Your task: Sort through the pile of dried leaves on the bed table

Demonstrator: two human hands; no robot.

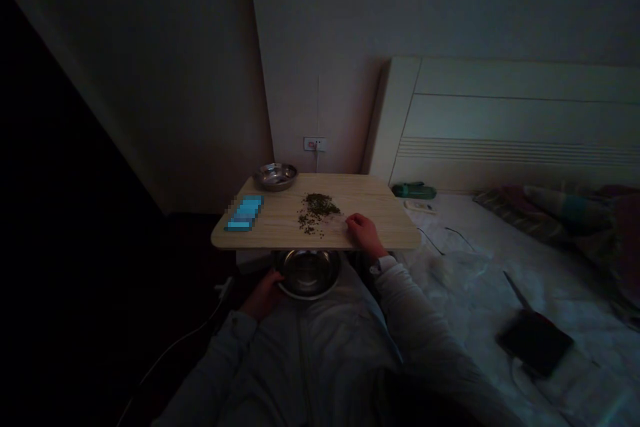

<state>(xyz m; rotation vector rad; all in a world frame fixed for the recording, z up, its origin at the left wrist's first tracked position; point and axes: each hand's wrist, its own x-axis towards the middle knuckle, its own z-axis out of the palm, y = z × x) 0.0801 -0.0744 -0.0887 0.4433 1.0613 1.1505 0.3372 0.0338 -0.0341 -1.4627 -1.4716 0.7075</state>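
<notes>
A loose pile of small dark-green grains, perhaps mung beans, (320, 205) lies spread over the wooden tabletop (360, 188). My right hand (364, 232) rests on the board just right of the pile, its fingers curled together. Whatever those fingers may hold is hidden. Below the table's near edge, a shiny metal bowl (306, 295) sits at my lap. My left hand (266, 295) grips this bowl by its left rim, with the thumb over the edge. The inside of the bowl is too dim to make out fully.
A second metal bowl (277, 177) stands at the table's back left corner, with a lit phone (244, 213) in front of it. Right of the table is a bed (470, 293) with a green bottle (414, 191), a remote (420, 207), glasses (457, 233) and a dark flat device (535, 341).
</notes>
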